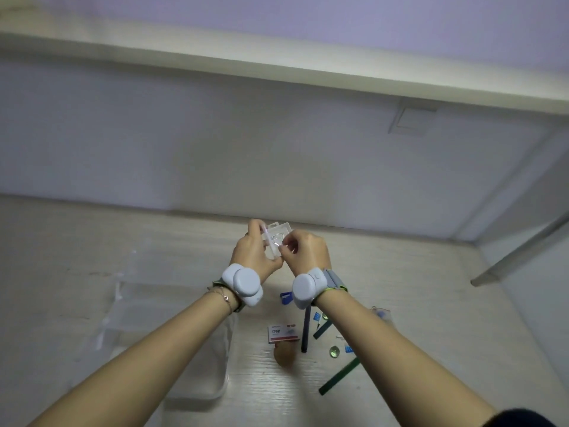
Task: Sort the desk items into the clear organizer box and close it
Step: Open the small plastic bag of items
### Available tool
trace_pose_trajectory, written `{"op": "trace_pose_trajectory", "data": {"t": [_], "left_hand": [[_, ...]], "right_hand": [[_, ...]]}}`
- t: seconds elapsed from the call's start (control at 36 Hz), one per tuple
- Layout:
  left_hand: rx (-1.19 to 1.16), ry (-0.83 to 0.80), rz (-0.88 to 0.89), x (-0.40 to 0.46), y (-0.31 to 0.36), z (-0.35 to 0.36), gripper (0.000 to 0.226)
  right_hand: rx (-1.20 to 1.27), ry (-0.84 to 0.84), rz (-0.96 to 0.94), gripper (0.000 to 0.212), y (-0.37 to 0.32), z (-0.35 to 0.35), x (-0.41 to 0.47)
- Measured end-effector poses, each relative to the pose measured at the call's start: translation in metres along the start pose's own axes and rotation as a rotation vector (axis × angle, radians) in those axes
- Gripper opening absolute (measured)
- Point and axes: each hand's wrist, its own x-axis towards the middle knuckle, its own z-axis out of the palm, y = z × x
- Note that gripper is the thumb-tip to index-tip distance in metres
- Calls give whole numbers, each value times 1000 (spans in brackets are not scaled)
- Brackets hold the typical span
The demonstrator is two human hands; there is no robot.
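Observation:
Both hands are raised over the back of the wooden desk, holding a small clear plastic case (278, 237). My left hand (253, 252) grips the case's left side. My right hand (306, 249) pinches its lower right edge. The clear organizer box (172, 340) lies open on the desk below my left forearm, partly hidden by it. Loose items lie to its right: a red-and-white staple box (281, 332), a brown round object (283, 355), a dark pen (305, 329), green strips (338, 375), a blue clip (286, 297) and a green glass bead (334, 352).
The organizer's clear lid (114, 303) stands open at the far left. A small clear bag (381, 315) lies by my right forearm. A white wall backs the desk, with a shelf above and a side panel at right.

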Motion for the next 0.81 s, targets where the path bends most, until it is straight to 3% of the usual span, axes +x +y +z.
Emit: {"op": "trace_pose_trajectory", "data": {"t": [0.25, 0.56, 0.69, 0.81], "left_hand": [[26, -50, -4, 1, -3, -1, 55], [-37, -236, 31, -2, 1, 35, 56], [-20, -363, 33, -6, 5, 57, 63], [-16, -448, 55, -11, 8, 77, 62]], "right_hand": [[81, 111, 36, 15, 9, -12, 3], [72, 162, 261, 12, 77, -52, -4], [31, 85, 353, 17, 108, -55, -19], [-52, -125, 378, 20, 134, -50, -33]]}}
